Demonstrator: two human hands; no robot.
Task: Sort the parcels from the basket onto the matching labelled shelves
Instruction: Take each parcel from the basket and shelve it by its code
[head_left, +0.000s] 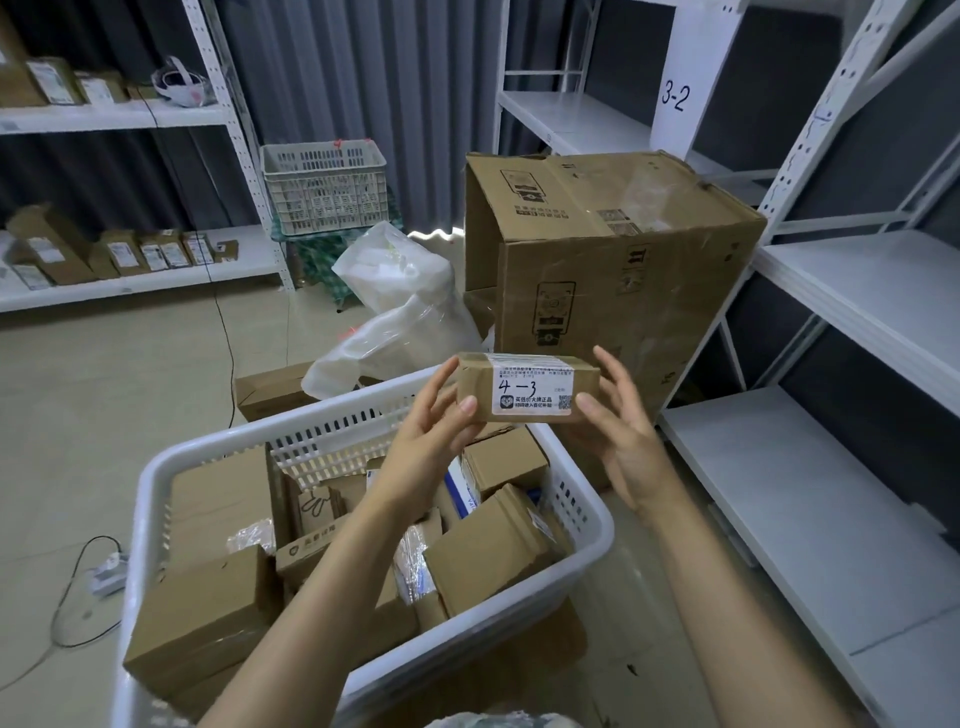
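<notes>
Basket (145, 499) below me, full of boxes | parcel (540, 375) lifted above its far rim | left hand (421, 441) and right hand (623, 441) grip one end each, turning label 4-3 (517, 387) towards me to read | shelf sign (675, 96) says 3-2: no match, I reckon.

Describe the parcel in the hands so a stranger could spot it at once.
Start at the white basket full of brown boxes in the foreground. Just above its far rim, the left hand and right hand hold a small flat parcel. Unlike the boxes below, its white label bears a handwritten 4-3.
</notes>
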